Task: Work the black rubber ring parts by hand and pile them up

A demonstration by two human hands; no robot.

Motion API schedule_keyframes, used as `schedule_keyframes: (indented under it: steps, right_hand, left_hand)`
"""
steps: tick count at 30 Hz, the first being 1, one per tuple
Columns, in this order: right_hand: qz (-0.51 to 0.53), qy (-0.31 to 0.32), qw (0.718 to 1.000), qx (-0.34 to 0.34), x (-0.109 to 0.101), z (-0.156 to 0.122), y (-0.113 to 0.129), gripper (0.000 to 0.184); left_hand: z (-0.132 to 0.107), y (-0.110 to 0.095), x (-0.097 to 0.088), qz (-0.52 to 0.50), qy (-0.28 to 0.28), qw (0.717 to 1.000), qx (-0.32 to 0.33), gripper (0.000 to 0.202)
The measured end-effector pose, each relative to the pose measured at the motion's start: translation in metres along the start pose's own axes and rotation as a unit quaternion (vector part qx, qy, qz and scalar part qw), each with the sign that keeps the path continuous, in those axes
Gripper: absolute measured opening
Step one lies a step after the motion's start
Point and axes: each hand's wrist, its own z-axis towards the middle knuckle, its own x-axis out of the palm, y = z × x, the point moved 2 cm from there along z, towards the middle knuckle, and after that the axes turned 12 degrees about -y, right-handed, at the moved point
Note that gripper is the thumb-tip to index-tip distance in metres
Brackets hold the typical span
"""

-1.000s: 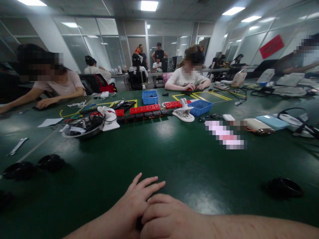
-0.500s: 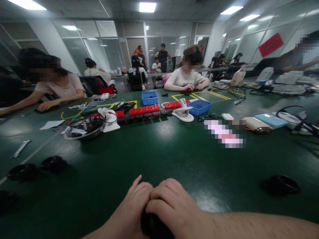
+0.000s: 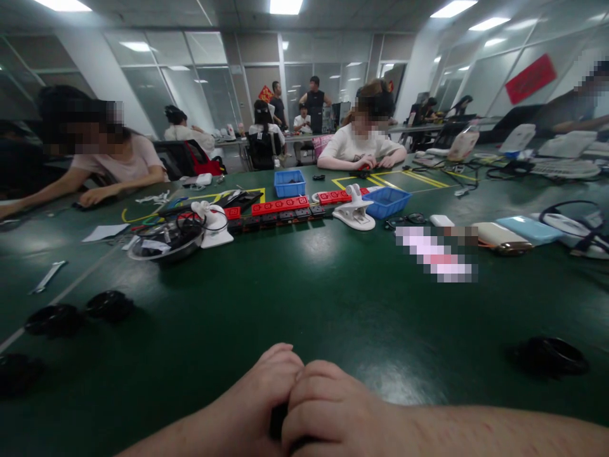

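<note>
Green table: the broad work surface [image 3: 214, 304], smooth with a dull shine, bearing everything below.
Socket row: the red socket strip [image 3: 280, 206] serves as landmark, lying across the table's middle.
Metal bowl: the bowl [image 3: 166, 255], heaped with dark cables and bits, sits off the strip's left end.
Blue tray: the tray [image 3: 387, 204] stands just off the strip's right end.
Right hand: well in front of the strip, the hand [image 3: 333, 406] is curled, fingers bent together over something black; its fingertips are hidden.
Left hand: beside the right and touching it, the hand [image 3: 273, 397] is folded round the same thing's other side; its thumb cannot be made out.
Black rings: one ring [image 3: 110, 306] lies in front of the strip to the left, another [image 3: 552, 357] to the right.
Black piece: the piece [image 3: 278, 420] is between both palms, well in front of the strip, mostly covered. Probably light, stiff and rather slippery, unlikely to crush; best gripped around its outer sides, one hand steadying each.
</note>
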Motion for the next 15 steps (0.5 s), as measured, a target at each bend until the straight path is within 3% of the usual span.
schedule_keyframes:
  steps: [4,8,10,15]
  right_hand:
    - [0.018,-0.006,1.0,-0.02,0.002,0.0,0.0,0.037]
    - [-0.001,-0.075,0.996,-0.057,-0.004,0.008,0.005,0.032]
    - [-0.019,-0.097,0.995,-0.034,-0.007,0.011,0.007,0.032]
    - [-0.06,-0.105,0.991,0.061,-0.006,0.009,0.006,0.055]
  left_hand:
    - [0.001,-0.006,-0.009,-0.025,0.042,0.998,-0.043,0.026]
    - [-0.002,-0.002,-0.006,-0.018,0.063,0.997,-0.032,0.047]
    - [-0.007,0.004,0.003,0.008,0.035,0.999,-0.006,0.055]
    - [-0.027,0.024,0.037,0.111,-0.12,0.986,0.029,0.057]
